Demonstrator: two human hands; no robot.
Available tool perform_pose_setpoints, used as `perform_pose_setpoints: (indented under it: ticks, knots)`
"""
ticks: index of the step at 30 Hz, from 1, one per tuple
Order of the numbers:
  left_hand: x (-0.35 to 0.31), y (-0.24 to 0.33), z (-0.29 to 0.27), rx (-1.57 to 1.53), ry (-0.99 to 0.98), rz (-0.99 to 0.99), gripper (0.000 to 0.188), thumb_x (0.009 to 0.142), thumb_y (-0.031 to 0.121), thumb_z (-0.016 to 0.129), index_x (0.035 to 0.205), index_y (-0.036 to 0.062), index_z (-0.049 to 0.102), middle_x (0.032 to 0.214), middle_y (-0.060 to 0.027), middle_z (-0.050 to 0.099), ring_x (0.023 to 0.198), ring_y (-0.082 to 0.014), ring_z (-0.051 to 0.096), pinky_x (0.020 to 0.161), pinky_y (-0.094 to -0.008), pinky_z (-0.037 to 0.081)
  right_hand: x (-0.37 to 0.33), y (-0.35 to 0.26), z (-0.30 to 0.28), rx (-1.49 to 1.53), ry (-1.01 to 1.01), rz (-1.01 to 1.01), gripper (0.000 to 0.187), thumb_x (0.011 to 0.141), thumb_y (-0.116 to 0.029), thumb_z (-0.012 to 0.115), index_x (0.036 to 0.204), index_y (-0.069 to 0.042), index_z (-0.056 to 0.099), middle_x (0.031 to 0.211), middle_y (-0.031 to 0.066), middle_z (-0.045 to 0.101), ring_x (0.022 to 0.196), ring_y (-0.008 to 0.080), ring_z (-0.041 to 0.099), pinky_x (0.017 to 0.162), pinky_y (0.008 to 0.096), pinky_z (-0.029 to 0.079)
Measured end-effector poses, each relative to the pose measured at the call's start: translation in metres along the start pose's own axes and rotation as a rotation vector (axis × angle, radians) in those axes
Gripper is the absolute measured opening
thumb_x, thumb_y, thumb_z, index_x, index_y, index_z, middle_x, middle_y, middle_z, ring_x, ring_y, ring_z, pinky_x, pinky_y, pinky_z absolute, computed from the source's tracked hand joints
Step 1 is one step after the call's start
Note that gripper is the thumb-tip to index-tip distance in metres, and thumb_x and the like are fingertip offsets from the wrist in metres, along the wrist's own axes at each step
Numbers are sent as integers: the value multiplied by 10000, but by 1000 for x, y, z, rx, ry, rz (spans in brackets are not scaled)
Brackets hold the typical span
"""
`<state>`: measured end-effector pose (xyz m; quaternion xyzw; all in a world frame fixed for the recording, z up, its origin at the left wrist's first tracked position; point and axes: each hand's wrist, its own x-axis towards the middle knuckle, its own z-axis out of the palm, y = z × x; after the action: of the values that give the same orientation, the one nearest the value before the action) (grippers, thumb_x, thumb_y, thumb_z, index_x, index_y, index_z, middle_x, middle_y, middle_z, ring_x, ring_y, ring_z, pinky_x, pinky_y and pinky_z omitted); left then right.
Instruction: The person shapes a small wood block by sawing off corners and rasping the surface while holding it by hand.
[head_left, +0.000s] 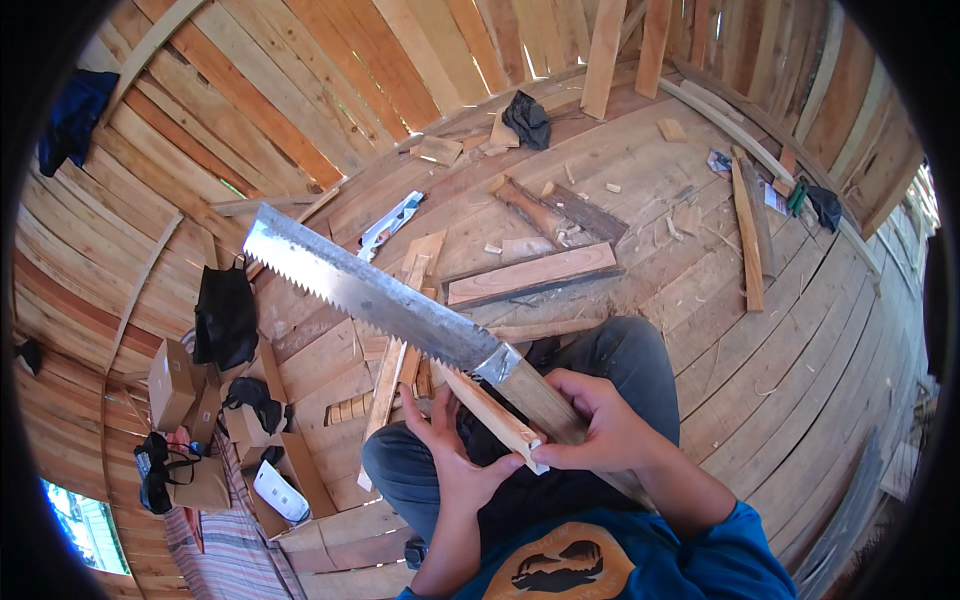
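Observation:
A hand saw (380,300) with a wide toothed metal blade slants up to the left across my lap. My right hand (600,420) is closed round its wooden handle (540,400), the thumb pressing on the near end of a slim pale wooden stick (490,412). This stick lies just below the handle, tapering toward the blade. My left hand (455,460) cradles it from the left: the thumb meets its near end, the index finger stretches upward, and other fingers partly vanish behind the wood.
In front of me on the plank floor lie a squared timber block (530,275), bark-edged logs (530,210) and shavings. Long boards (748,230) rest farther right. Cardboard boxes (172,385) and a black bag (225,315) stand at left. A plank wall (330,90) curves round the back.

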<state>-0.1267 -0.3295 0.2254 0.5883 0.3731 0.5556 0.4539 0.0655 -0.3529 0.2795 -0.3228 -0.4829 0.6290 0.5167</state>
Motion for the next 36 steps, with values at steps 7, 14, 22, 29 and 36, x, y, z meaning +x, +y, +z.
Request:
perform_pose_setpoints:
  ticks: [7, 14, 22, 29, 36]
  knots:
    - [11, 8, -15, 198, 286, 161, 836, 677, 96, 842, 1384, -22, 411, 1330, -148, 449, 1246, -253, 431, 1077, -366, 306, -4, -3, -6, 81, 127, 43, 428, 803, -31, 729, 1164, 10, 504, 918, 80, 630, 738, 100, 620, 606, 236, 513]
    - [33, 28, -2, 116, 343, 228, 445, 712, -4, 785, 1129, -32, 632, 1067, -122, 586, 1103, -248, 536, 968, -344, 415, -9, 2, -34, 137, 298, -125, 346, 810, 62, 644, 1117, 23, 488, 820, 127, 635, 537, 169, 603, 457, 279, 501]
    - [33, 52, 10, 123, 295, 364, 308, 694, 13, 792, 986, 5, 697, 1002, -103, 611, 1095, -287, 526, 967, -398, 411, -19, -2, -52, 164, 361, -221, 368, 834, -20, 668, 1142, -13, 466, 843, 150, 661, 509, 199, 598, 411, 296, 474]
    - [25, 64, 18, -77, 214, 363, 318, 718, 2, 774, 1029, -1, 706, 979, -120, 604, 1022, -285, 557, 982, -452, 415, -18, -9, -46, 146, 415, -209, 344, 846, -56, 677, 1116, -20, 466, 813, 139, 654, 499, 191, 595, 425, 283, 477]
    - [31, 58, 6, 47, 142, 496, 302, 706, 73, 794, 1001, 39, 736, 940, -94, 619, 1052, -289, 537, 989, -476, 408, -18, -4, -50, 130, 405, -208, 342, 853, -76, 673, 1118, -16, 466, 811, 137, 652, 499, 187, 596, 425, 283, 482]
